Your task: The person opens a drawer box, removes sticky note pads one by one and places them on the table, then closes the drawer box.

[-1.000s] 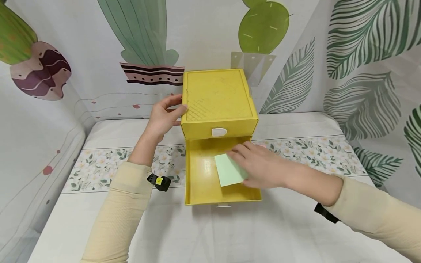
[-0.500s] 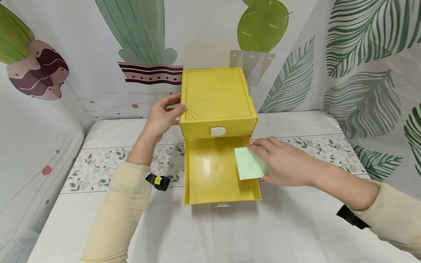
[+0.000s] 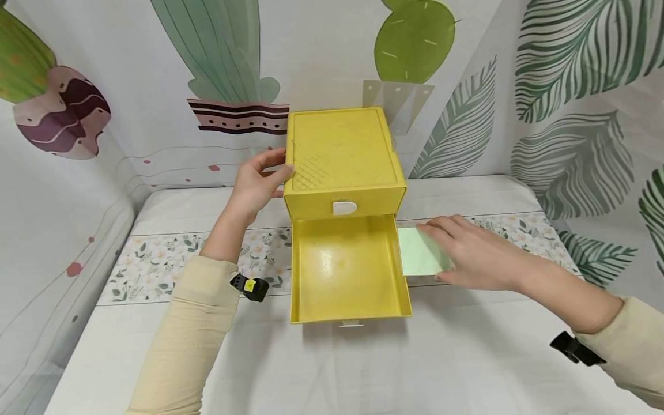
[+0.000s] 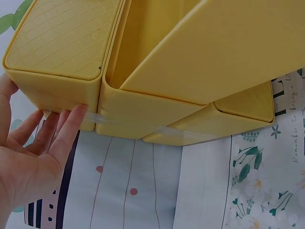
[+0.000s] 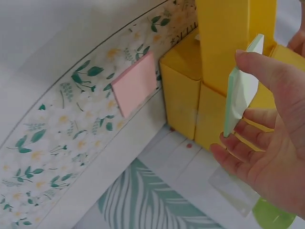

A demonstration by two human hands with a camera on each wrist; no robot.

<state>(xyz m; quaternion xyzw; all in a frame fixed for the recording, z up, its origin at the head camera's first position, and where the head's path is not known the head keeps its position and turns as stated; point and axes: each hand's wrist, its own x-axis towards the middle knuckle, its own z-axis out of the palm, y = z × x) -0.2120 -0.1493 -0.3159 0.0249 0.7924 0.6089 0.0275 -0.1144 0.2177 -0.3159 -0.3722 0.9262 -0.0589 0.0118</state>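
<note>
My right hand (image 3: pixel 477 253) pinches a square, light green sticky note pad (image 3: pixel 417 252) between thumb and fingers, just right of the pulled-out drawer (image 3: pixel 342 271). From the right wrist, the pad (image 5: pixel 243 93) shows its thin edge and pale face. My left hand (image 3: pixel 257 183) rests on the left side of the yellow drawer unit (image 3: pixel 339 150), thumb by the top edge. In the left wrist view, its fingertips (image 4: pixel 78 112) touch the unit's side wall. A pink sticky note pad (image 5: pixel 136 86) lies on the floral cloth, hidden in the head view.
The upper drawer with its white handle (image 3: pixel 344 207) is pushed in. Behind the unit hangs a patterned curtain (image 3: pixel 321 52) with cactus and leaf prints. A white cloth with a floral band (image 3: pixel 171 259) covers the table.
My right hand has moved right with the green sticky note pad, from over the drawer to outside its right wall. The left hand and the unit stay in place.
</note>
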